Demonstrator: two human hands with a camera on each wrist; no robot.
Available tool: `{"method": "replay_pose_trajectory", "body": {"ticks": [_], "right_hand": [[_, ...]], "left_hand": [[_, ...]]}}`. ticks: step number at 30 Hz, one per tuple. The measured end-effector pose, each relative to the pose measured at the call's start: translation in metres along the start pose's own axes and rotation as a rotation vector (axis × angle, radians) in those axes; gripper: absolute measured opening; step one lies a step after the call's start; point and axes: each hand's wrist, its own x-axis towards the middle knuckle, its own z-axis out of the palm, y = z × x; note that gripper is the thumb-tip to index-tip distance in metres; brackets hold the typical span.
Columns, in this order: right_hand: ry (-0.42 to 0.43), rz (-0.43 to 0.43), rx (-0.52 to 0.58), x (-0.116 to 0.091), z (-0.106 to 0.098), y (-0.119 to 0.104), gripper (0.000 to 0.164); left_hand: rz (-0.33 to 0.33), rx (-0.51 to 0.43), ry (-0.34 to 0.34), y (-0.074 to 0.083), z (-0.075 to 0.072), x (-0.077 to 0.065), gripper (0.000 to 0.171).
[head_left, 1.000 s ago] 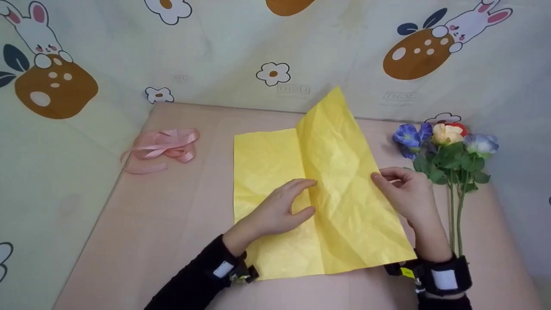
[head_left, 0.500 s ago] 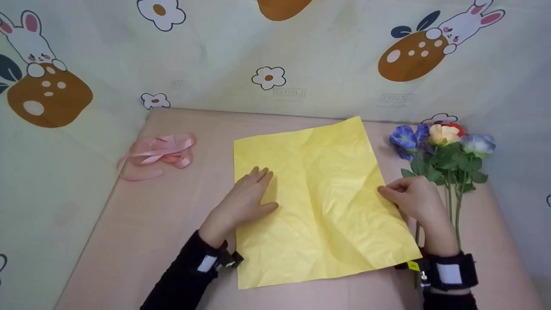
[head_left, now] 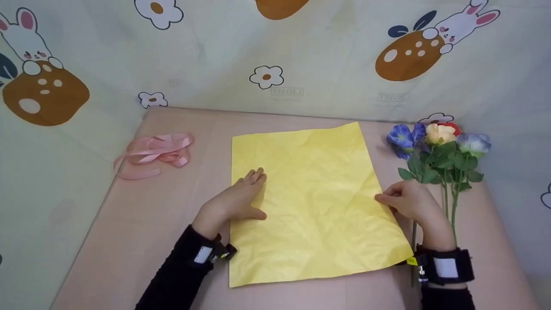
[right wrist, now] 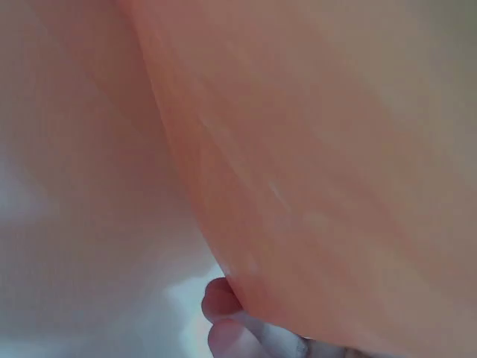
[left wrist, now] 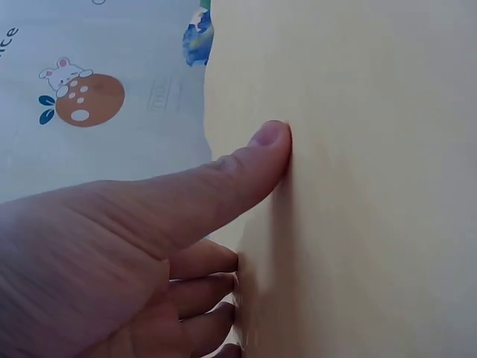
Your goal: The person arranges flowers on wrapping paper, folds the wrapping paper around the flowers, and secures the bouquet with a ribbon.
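A creased sheet of yellow wrapping paper lies spread on the table, its right side lifted a little. My left hand rests on the paper's left part with fingers extended; in the left wrist view the thumb and fingertips touch the sheet. At the right edge, my right hand pinches the paper between thumb and fingers. The right wrist view shows the paper's underside and the fingertips at its edge.
Artificial flowers with long green stems lie on the right, partly behind my right hand. A loose pink ribbon lies at the left. The pinkish table meets a printed cloth backdrop behind and at the sides.
The right half of the paper has come down from a raised fold and flattened out. My left hand has moved left onto the sheet; my right hand has lowered, still pinching the edge.
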Motion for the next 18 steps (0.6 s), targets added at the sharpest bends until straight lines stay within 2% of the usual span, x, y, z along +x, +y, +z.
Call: {"method": "replay_pose_trajectory", "body": {"ticks": [3,7,14,18], "right_hand": [[-0.026,0.001,-0.002,0.003,-0.002,0.002,0.029],[-0.047,0.021,-0.001,0.0,0.002,0.008,0.028],[-0.082,-0.033,-0.034,0.002,0.007,0.005,0.025],[-0.085,-0.033,-0.052,0.004,0.008,0.005,0.024]], "left_hand": [[-0.004,0.005,0.005,-0.001,-0.001,0.002,0.101],[0.016,0.015,-0.025,0.0,0.004,0.002,0.1],[0.0,0.03,-0.039,0.0,0.001,0.0,0.1],[0.002,0.035,-0.05,0.001,0.0,0.003,0.1]]}}
